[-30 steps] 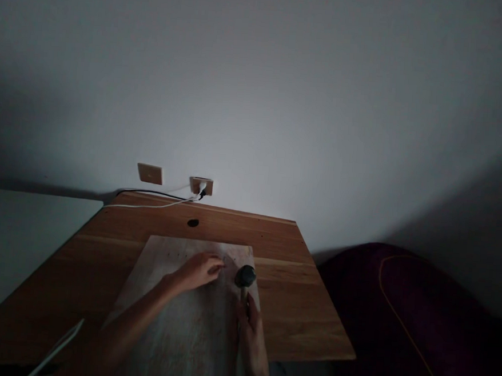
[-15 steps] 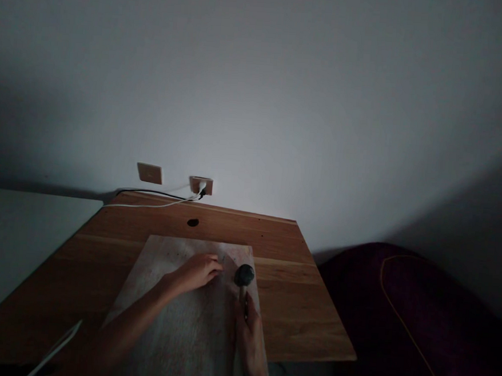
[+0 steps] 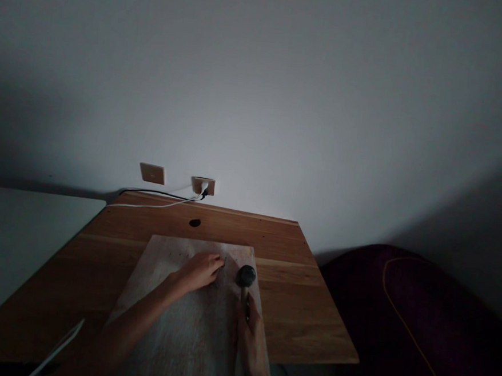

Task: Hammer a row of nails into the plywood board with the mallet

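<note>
My right hand [image 3: 251, 334] is wrapped around the handle of a rubber mallet [image 3: 246, 276], its round black head pointing away from me over the right side of a pale, worn board [image 3: 172, 331]. To the left of the mallet head, my left hand [image 3: 206, 269] rests low over the board's far part with thumb and fingers pinched together. Whatever the pinch holds is too small and dark to make out. A few tiny dark specks show on the board near its far left part.
Under the board is a wooden desk [image 3: 299, 294] with a round cable hole [image 3: 194, 223]. Behind it, cables run to a wall socket [image 3: 203, 186] beside a blank plate [image 3: 152, 173]. A white panel [image 3: 28, 241] stands left; a dark purple padded seat [image 3: 364, 293] sits right.
The view has shifted very slightly, so everything sits a little further right. Both hands keep nearly the same pose, and the mallet stays beside the left hand.
</note>
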Action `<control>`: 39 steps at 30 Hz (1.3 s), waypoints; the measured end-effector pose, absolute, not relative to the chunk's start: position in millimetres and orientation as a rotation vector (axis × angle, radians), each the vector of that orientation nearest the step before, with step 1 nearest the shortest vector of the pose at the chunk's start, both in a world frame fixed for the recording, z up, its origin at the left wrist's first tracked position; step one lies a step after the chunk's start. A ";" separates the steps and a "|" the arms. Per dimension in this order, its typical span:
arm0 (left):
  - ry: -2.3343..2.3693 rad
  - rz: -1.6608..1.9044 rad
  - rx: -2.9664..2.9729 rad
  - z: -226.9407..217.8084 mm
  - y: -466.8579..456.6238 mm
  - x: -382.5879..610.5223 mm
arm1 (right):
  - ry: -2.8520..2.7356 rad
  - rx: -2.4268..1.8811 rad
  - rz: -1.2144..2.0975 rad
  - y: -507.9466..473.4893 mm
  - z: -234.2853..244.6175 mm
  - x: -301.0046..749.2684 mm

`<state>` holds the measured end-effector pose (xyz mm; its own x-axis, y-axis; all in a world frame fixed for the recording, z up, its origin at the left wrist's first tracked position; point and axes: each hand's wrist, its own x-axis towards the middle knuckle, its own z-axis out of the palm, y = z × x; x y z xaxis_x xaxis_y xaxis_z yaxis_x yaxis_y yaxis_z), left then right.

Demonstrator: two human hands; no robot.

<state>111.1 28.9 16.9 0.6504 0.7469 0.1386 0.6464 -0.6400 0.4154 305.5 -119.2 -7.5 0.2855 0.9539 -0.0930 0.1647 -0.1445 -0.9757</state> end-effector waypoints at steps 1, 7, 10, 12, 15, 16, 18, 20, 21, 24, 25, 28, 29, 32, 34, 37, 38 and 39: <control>1.105 0.432 2.537 17.6 31.7 110.6 | -1.070 -1.556 0.999 -119.4 -7.2 305.3; 1.203 0.881 2.096 12.3 60.7 95.6 | -1.103 -1.535 1.032 -120.0 -0.8 304.5; 1.249 1.040 1.911 -1.3 67.9 90.6 | -1.124 -1.545 1.051 -121.3 4.4 305.1; 1.254 1.062 1.892 -11.6 66.0 91.1 | -1.130 -1.557 1.081 -122.3 6.4 305.4; 1.264 1.052 1.933 -22.2 59.0 94.6 | -1.115 -1.577 1.091 -123.5 6.0 305.4; 1.267 1.044 1.951 -24.1 57.0 95.6 | -1.106 -1.584 1.083 -123.5 5.1 305.2; 1.268 1.029 1.979 -26.3 54.7 96.6 | -1.093 -1.592 1.061 -123.3 3.2 304.8; 1.268 1.029 1.995 -27.7 54.2 96.4 | -1.102 -1.576 1.050 -122.7 2.6 304.2; 1.266 1.034 2.000 -28.5 54.3 95.9 | -1.107 -1.565 1.044 -122.5 3.0 303.9; 1.245 1.049 2.012 -31.1 54.8 94.6 | -1.123 -1.537 1.035 -122.7 5.3 303.6; 1.237 1.052 2.013 -31.8 54.9 94.4 | -1.125 -1.535 1.042 -123.0 5.6 303.7; 1.231 1.029 2.028 -33.4 55.1 94.3 | -1.110 -1.557 1.062 -123.1 2.9 304.7; 1.239 1.016 2.041 -33.8 55.1 94.4 | -1.100 -1.565 1.056 -122.9 0.8 305.1; 1.282 0.993 2.091 -34.7 54.8 94.7 | -1.086 -1.572 1.016 -122.0 -5.8 305.7; 1.305 0.987 2.118 -34.9 54.2 94.8 | -1.094 -1.561 1.014 -122.0 -7.2 305.4; 1.309 0.968 2.165 -34.2 52.7 95.1 | -1.102 -1.554 1.024 -122.9 -3.6 304.5; 1.313 0.965 2.183 -33.6 52.0 95.3 | -1.107 -1.551 1.022 -123.2 -1.8 304.3; 1.317 0.964 2.199 -32.9 51.3 95.6 | -1.114 -1.548 1.020 -123.5 -0.2 304.2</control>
